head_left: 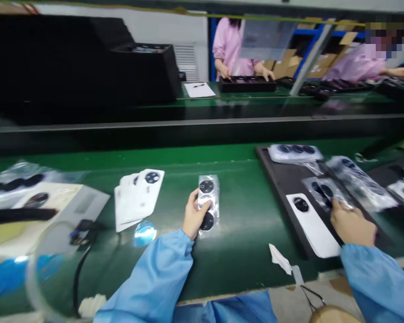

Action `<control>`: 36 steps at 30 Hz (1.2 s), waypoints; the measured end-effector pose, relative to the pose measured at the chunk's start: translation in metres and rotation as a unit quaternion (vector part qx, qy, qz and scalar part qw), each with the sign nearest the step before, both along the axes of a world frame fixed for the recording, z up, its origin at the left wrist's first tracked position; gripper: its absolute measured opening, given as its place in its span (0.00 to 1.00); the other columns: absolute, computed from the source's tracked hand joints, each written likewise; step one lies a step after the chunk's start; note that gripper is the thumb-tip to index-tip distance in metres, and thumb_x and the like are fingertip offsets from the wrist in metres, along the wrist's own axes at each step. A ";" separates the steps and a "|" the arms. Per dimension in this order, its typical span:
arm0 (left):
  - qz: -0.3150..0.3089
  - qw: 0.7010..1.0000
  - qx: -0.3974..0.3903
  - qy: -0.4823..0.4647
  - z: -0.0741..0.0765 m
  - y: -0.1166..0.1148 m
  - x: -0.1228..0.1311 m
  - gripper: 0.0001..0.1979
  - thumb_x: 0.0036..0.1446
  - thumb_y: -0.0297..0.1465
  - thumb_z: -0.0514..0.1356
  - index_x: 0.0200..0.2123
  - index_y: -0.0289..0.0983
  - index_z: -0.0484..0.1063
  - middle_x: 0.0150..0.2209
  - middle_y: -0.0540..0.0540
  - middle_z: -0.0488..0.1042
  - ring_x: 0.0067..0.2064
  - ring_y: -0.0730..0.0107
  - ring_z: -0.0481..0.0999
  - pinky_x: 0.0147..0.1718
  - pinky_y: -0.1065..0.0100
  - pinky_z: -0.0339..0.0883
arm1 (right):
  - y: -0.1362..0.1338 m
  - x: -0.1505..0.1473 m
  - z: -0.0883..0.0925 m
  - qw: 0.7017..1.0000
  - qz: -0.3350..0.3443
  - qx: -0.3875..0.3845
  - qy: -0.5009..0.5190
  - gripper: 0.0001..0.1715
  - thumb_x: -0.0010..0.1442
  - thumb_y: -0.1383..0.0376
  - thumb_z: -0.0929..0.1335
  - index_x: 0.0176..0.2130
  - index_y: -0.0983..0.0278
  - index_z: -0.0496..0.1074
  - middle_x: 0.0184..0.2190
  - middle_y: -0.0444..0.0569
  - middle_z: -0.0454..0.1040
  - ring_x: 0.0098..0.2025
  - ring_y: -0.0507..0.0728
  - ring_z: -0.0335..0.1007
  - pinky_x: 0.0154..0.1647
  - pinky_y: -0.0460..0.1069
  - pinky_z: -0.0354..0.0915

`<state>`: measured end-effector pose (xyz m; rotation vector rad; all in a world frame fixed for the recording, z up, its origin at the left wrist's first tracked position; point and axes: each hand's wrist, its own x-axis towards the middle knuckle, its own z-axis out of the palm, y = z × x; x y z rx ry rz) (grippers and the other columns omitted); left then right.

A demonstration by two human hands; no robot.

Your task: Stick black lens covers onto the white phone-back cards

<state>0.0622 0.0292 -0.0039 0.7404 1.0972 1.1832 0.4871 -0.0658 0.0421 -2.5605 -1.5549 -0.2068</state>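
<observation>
My left hand (pixel 195 214) pinches a transparent plastic sleeve (pixel 208 204) holding a strip of black round camera-lens-like parts, upright on the green bench (pixel 242 251). My right hand (pixel 352 223) grips a similar sleeve (pixel 324 193) over a black tray (pixel 279 179). A white card with a black round part (pixel 311 224) lies in the tray beneath it. More plastic packets (pixel 294 153) lie on the tray. A stack of white cards (pixel 138 197) sits left of my left hand, with a small transparent blue disc (pixel 144 233) beside it.
A ring magnifier (pixel 47 269), black cable (pixel 79 273) and packets (pixel 16 188) sit at the left. Tweezers (pixel 311 297) lie near the front edge. Beyond a black conveyor rail (pixel 202 122), two co-workers in pink handle black trays (pixel 247 84).
</observation>
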 end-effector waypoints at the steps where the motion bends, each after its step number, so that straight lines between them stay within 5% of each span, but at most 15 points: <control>1: 0.001 1.000 0.005 -0.005 0.001 -0.001 -0.001 0.36 0.44 0.35 0.72 0.55 0.37 0.63 0.38 0.45 0.81 0.37 0.66 0.80 0.41 0.67 0.70 | 0.001 0.004 0.001 1.000 0.003 -0.003 0.000 0.14 0.57 0.54 0.62 0.33 0.55 0.75 0.34 0.65 0.76 0.30 0.70 0.70 0.25 0.60 0.57; 4: 0.002 1.000 0.016 -0.021 0.004 -0.006 -0.004 0.33 0.49 0.38 0.69 0.57 0.36 0.64 0.39 0.44 0.81 0.42 0.62 0.80 0.43 0.65 0.70 | 0.012 -0.003 0.014 0.999 0.035 0.015 0.011 0.16 0.56 0.48 0.62 0.33 0.52 0.73 0.40 0.65 0.76 0.32 0.72 0.71 0.31 0.66 0.61; 7: 0.003 0.999 0.030 -0.036 0.009 -0.015 -0.004 0.27 0.54 0.41 0.65 0.56 0.38 0.69 0.50 0.42 0.77 0.52 0.59 0.75 0.51 0.64 0.67 | 0.023 -0.064 0.032 0.981 0.057 0.048 0.181 0.20 0.55 0.44 0.65 0.43 0.48 0.73 0.46 0.58 0.76 0.41 0.71 0.74 0.44 0.66 0.66; 8: -0.001 0.998 0.034 -0.043 0.012 -0.018 -0.003 0.26 0.56 0.42 0.64 0.55 0.38 0.70 0.54 0.43 0.75 0.56 0.58 0.73 0.54 0.64 0.65 | 0.026 -0.096 0.036 0.952 0.070 0.056 0.293 0.21 0.56 0.44 0.65 0.46 0.47 0.73 0.46 0.55 0.76 0.42 0.69 0.74 0.46 0.64 0.68; 10: -0.020 0.997 0.038 -0.062 0.017 -0.025 0.000 0.25 0.58 0.43 0.62 0.56 0.39 0.70 0.59 0.43 0.70 0.59 0.57 0.69 0.57 0.63 0.62 | 0.030 -0.166 0.040 0.836 0.127 0.033 0.534 0.25 0.53 0.45 0.69 0.47 0.52 0.74 0.50 0.54 0.75 0.40 0.66 0.75 0.34 0.60 0.74; 13: -0.074 0.993 0.031 -0.087 0.028 -0.036 0.003 0.26 0.60 0.44 0.60 0.59 0.39 0.68 0.58 0.40 0.71 0.56 0.54 0.72 0.54 0.58 0.66 | 0.038 -0.247 0.033 0.661 0.153 -0.070 0.731 0.31 0.50 0.53 0.75 0.51 0.59 0.71 0.43 0.53 0.77 0.32 0.60 0.75 0.18 0.50 0.70; 15: -0.103 0.990 0.027 -0.092 0.037 -0.043 0.001 0.26 0.61 0.44 0.59 0.59 0.39 0.68 0.55 0.39 0.73 0.53 0.53 0.73 0.49 0.57 0.70 | 0.042 -0.273 0.026 0.620 0.153 -0.074 0.766 0.28 0.51 0.54 0.75 0.49 0.63 0.72 0.35 0.51 0.78 0.24 0.54 0.72 0.16 0.47 0.68; 24: -0.102 0.989 0.049 -0.098 0.064 -0.086 -0.030 0.15 0.61 0.34 0.61 0.51 0.38 0.74 0.40 0.43 0.78 0.38 0.69 0.77 0.35 0.71 0.73 | 0.049 -0.273 0.028 0.587 0.083 0.075 0.802 0.18 0.56 0.55 0.73 0.42 0.62 0.69 0.32 0.45 0.77 0.24 0.51 0.71 0.15 0.42 0.63; 36: -0.094 0.986 0.105 -0.085 0.061 -0.093 -0.026 0.13 0.61 0.29 0.61 0.49 0.38 0.73 0.38 0.45 0.77 0.36 0.72 0.77 0.35 0.72 0.74 | 0.046 -0.278 0.034 0.581 0.084 0.083 0.806 0.17 0.56 0.56 0.73 0.40 0.63 0.69 0.31 0.45 0.76 0.24 0.51 0.72 0.15 0.43 0.62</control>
